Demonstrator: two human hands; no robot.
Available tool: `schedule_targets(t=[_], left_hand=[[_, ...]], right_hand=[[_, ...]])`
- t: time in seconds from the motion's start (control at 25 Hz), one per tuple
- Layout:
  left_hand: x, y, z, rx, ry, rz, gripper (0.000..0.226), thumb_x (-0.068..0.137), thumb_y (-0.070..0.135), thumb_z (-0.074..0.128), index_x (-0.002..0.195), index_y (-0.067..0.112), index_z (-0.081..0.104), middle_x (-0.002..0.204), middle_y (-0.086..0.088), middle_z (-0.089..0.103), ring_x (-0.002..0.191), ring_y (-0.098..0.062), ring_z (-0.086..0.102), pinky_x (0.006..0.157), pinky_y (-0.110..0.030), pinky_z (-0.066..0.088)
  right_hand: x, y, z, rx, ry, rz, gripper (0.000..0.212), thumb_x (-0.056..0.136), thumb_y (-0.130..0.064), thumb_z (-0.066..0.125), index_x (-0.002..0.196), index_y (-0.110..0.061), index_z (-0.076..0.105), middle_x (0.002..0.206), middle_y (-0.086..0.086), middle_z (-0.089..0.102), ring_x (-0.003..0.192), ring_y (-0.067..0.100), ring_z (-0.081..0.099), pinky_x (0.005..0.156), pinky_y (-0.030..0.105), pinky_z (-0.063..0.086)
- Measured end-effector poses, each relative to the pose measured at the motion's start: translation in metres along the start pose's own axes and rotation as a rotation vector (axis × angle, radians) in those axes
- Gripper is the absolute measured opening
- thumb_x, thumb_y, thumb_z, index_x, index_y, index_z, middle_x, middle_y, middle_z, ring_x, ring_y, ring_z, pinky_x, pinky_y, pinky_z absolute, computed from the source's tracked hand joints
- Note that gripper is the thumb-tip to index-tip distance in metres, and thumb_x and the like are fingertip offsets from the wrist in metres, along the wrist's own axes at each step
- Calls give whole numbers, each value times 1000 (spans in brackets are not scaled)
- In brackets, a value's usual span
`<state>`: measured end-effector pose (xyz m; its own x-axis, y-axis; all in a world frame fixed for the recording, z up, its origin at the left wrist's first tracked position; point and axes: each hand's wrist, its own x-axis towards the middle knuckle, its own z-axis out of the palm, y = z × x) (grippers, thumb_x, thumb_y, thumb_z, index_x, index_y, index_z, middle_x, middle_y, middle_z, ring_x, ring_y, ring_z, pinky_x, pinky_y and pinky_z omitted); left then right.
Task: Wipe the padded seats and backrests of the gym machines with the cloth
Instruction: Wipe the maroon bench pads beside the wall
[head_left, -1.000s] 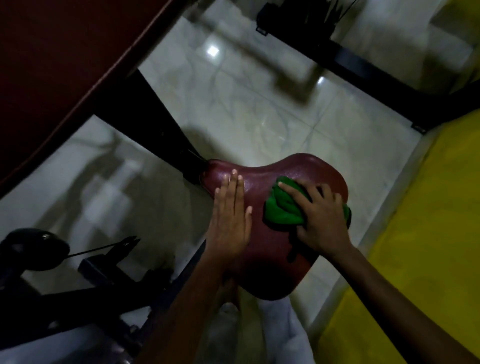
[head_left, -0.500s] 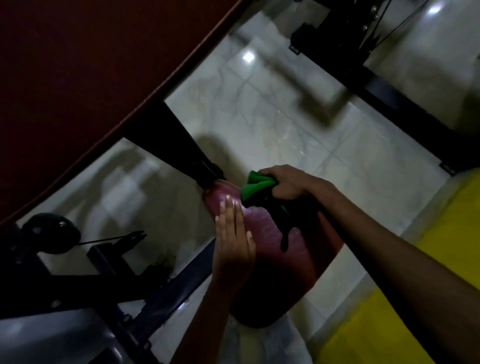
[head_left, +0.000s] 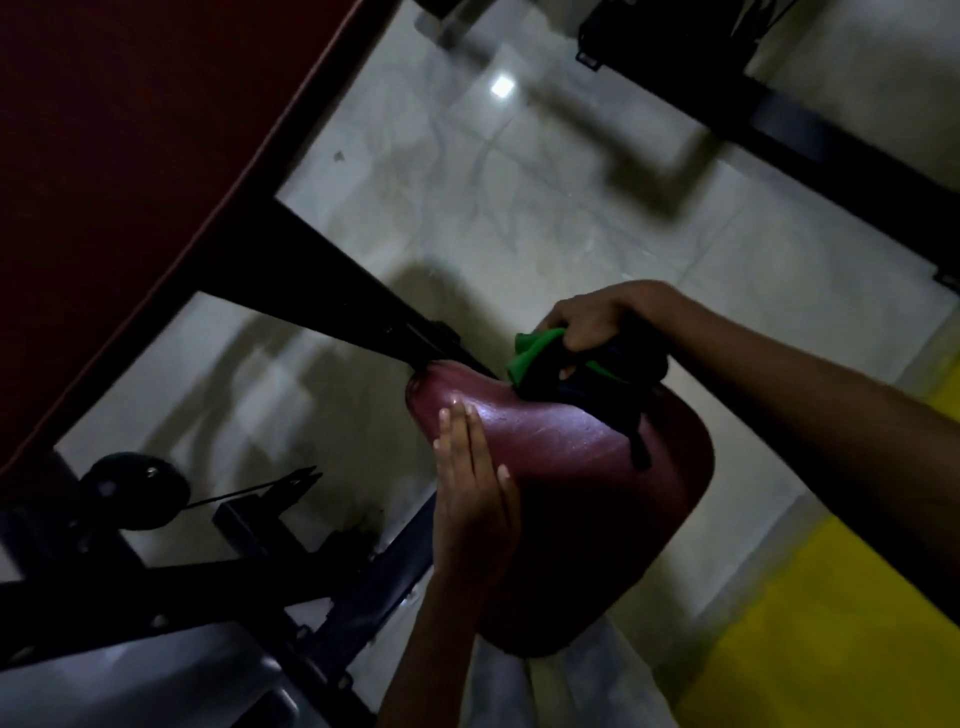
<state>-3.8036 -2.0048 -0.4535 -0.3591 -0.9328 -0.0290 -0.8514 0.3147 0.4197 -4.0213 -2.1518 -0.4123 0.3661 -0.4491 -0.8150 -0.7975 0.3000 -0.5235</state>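
Observation:
A dark red padded seat (head_left: 582, 499) with a narrow front end stands on a black frame, low in the middle of the head view. My left hand (head_left: 472, 499) lies flat on the seat's left edge, fingers together and pointing up. My right hand (head_left: 602, 317) grips a bunched green cloth (head_left: 535, 351) and presses it on the seat's far upper edge. A large dark red backrest pad (head_left: 130, 171) fills the upper left.
Black machine frame bars (head_left: 332, 291) run from the backrest to the seat, with more frame and a round black knob (head_left: 135, 488) at lower left. Pale marble floor (head_left: 519, 208) lies beyond, another black frame (head_left: 810, 130) at top right, a yellow surface (head_left: 831, 634) at lower right.
My right hand has carried the cloth from the middle of the seat up to its far edge. The left hand has stayed flat on the seat. The view has shifted closer.

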Motion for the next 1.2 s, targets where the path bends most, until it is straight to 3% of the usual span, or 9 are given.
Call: schedule_targets(t=[0.12,0.32,0.4,0.52,0.68,0.88,0.96,1.04,1.2], left_hand=[[2,4,3,40,-1,-20,60,96,23,29,145,-9,15,155,-22,11,146,-28,1,115,-47,5],[1,-1,3,128,-65,-59,66,96,32,30,146,-7,11,155,-21,8,145,-30,1,113,-50,12],[2,-2,2,137,-75,-61,67,95,32,32,146,-7,12,155,-21,10,144,-31,3,113,-49,15],[4,0,2,148,-83,-46,68,94,33,32,146,-5,11,156,-20,10,145,-30,3,113,-49,12],[4,1,-2,206,-97,-29,67,94,34,33,146,-4,15,154,-24,15,143,-34,10,114,-50,16],[6,-9,-7,364,-166,154,64,100,43,19,145,-3,23,153,-22,20,141,-41,14,114,-48,7],[8,-12,-11,384,-189,188,67,100,47,13,146,-1,20,155,-19,17,142,-38,12,115,-47,3],[8,-16,-14,389,-195,232,67,98,46,21,147,-1,20,155,-19,18,143,-36,13,116,-46,3],[11,-13,-9,407,-207,376,64,93,36,32,146,-1,24,154,-20,22,141,-37,17,116,-46,1]], right_hand=[[3,2,1,32,7,5,41,81,-6,66,122,-13,62,115,7,66,101,25,63,86,33,52],[34,-35,34,148,276,-148,38,83,-16,68,121,-14,59,108,6,62,101,22,58,73,20,39],[30,-28,30,169,239,-153,39,82,-15,69,120,-14,60,114,6,63,101,21,59,77,21,43],[11,-2,12,33,62,-45,43,79,-9,69,121,-10,61,118,9,65,104,27,62,88,35,51],[-11,17,1,47,67,32,45,81,-8,68,125,-15,60,118,7,64,98,21,59,79,27,45],[-15,13,32,173,221,-48,44,67,-47,81,106,-34,64,102,-11,67,92,11,60,81,27,45],[-23,24,32,207,258,-55,46,65,-40,84,107,-28,66,102,-7,69,93,13,62,78,25,48],[-35,43,31,259,321,-36,41,69,-29,83,106,-23,67,102,-3,70,94,15,64,74,23,48],[-61,82,45,509,491,104,38,75,-31,78,110,-22,66,106,1,67,87,12,62,69,22,45]])
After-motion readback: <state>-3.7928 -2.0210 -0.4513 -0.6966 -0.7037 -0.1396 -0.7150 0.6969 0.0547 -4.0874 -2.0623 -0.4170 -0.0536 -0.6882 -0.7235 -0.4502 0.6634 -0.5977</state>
